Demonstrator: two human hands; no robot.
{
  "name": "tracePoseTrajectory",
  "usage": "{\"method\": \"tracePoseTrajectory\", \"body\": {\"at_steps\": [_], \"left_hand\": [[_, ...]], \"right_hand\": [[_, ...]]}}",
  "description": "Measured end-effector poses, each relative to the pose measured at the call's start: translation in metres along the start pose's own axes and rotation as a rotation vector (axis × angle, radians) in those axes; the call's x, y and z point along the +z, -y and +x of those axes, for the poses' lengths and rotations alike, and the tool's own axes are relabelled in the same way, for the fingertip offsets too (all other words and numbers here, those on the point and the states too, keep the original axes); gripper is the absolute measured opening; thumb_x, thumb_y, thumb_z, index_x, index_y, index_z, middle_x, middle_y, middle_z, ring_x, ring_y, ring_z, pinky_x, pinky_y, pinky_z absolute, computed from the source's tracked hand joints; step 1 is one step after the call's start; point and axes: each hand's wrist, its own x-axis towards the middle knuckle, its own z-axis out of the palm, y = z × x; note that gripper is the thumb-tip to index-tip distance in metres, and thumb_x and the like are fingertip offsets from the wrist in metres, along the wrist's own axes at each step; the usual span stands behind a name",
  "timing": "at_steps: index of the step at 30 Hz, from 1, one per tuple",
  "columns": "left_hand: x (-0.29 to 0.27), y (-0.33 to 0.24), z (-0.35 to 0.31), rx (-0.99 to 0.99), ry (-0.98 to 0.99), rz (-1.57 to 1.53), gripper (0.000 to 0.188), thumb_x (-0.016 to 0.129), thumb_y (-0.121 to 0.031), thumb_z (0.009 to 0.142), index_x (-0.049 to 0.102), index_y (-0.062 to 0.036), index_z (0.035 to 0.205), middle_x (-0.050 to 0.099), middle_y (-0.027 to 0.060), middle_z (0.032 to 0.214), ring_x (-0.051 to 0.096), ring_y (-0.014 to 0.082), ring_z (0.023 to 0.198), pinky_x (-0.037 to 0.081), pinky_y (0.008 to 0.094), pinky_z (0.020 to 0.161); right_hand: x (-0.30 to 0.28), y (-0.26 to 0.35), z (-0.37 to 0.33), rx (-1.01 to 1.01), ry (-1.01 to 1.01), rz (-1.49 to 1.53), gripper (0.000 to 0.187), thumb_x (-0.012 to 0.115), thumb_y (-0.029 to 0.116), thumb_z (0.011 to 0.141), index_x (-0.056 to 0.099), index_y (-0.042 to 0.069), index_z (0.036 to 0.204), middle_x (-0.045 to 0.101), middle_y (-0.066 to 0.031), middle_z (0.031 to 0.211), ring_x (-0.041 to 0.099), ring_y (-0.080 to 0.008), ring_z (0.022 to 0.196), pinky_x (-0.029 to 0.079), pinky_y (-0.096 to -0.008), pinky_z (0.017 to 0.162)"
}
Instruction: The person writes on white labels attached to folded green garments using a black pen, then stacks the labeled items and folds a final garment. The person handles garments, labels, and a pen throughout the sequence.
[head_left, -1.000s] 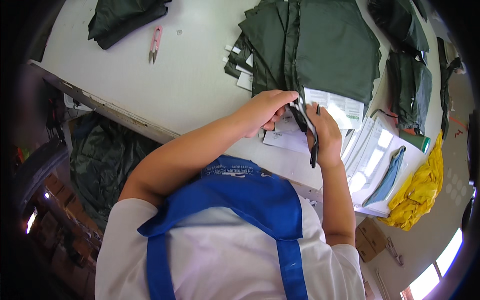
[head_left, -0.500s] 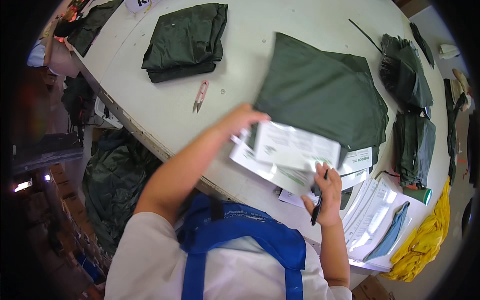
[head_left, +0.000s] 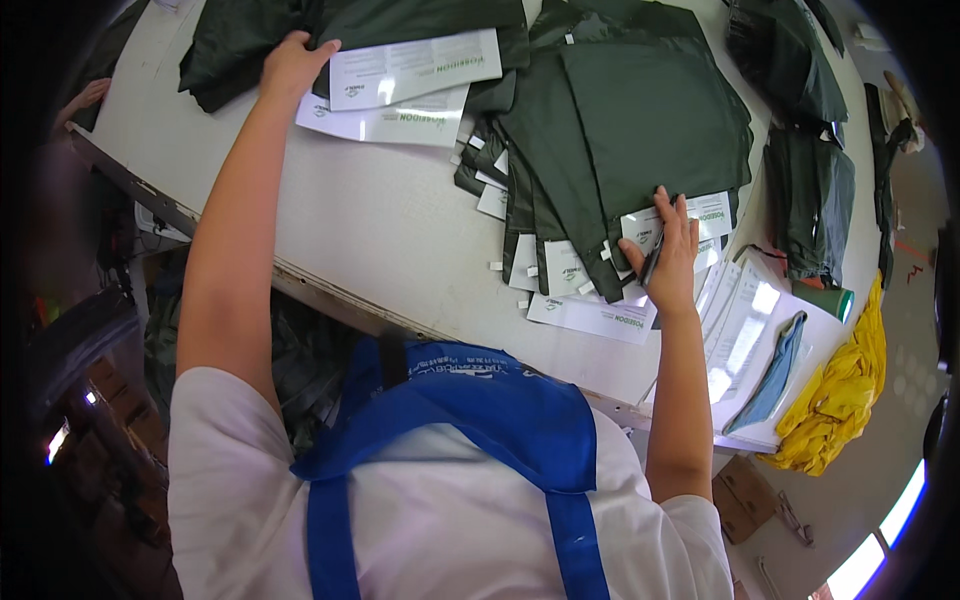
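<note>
My left hand [head_left: 297,66], at the far left of the table, pinches the near edge of a flat dark green fabric piece [head_left: 420,20]. White printed cards [head_left: 415,72] stick out from under that piece beside my thumb. My right hand [head_left: 672,250] rests on the near edge of a fanned-out stack of similar dark green pieces [head_left: 660,120], its fingers partly spread. A black pen [head_left: 651,262] is held between its thumb and palm. More cards [head_left: 590,315] and small white tabs poke out along the stack's near side.
To the right lie dark bundles in clear plastic [head_left: 805,205], a green cylinder [head_left: 826,299], paper sheets [head_left: 735,325], a blue cloth strip [head_left: 772,375] and yellow fabric [head_left: 828,385]. Another person's hand [head_left: 92,94] touches the table's far left edge. Dark fabric hangs below the near edge.
My left hand has carried a dark green piece with cards from the stack to the far left, by the folded bundle. My right hand moved up onto the stack. The pink snips are out of sight.
</note>
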Motion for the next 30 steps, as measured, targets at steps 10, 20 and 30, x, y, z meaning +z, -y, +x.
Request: {"method": "tracePoseTrajectory", "body": {"at_steps": [10, 20, 30], "left_hand": [[0.044, -0.127, -0.277, 0.238, 0.907, -0.747, 0.033, 0.066, -0.013, 0.083, 0.058, -0.0067, 0.114, 0.049, -0.0045, 0.059, 0.042, 0.0052, 0.054, 0.036, 0.0259, 0.05], [0.08, -0.133, -0.314, 0.974, 0.442, -0.218, 0.038, 0.061, -0.014, 0.075, 0.061, -0.0069, 0.112, 0.06, 0.0075, 0.076, 0.062, 0.0248, 0.069, 0.05, 0.0359, 0.058], [0.093, -0.125, -0.312, 1.061, 0.204, -0.145, 0.039, 0.062, -0.011, 0.07, 0.064, -0.0104, 0.108, 0.054, 0.0018, 0.069, 0.058, 0.0183, 0.06, 0.048, 0.0308, 0.051]], "right_hand": [[0.02, 0.043, -0.018, 0.245, -0.157, -0.14, 0.054, 0.061, 0.034, 0.087, 0.045, 0.007, 0.13, 0.055, -0.0126, 0.125, 0.04, -0.0332, 0.127, 0.026, -0.0461, 0.104], [0.016, 0.051, -0.029, 0.243, -0.17, 0.704, 0.009, 0.068, 0.001, 0.075, 0.061, 0.0, 0.081, 0.062, -0.0069, 0.076, 0.056, -0.0121, 0.066, 0.046, -0.0233, 0.063], [0.031, 0.047, -0.03, 0.266, -0.141, 0.597, 0.012, 0.07, 0.004, 0.072, 0.06, 0.003, 0.077, 0.062, -0.0079, 0.074, 0.058, -0.0185, 0.067, 0.048, -0.0286, 0.064]]}}
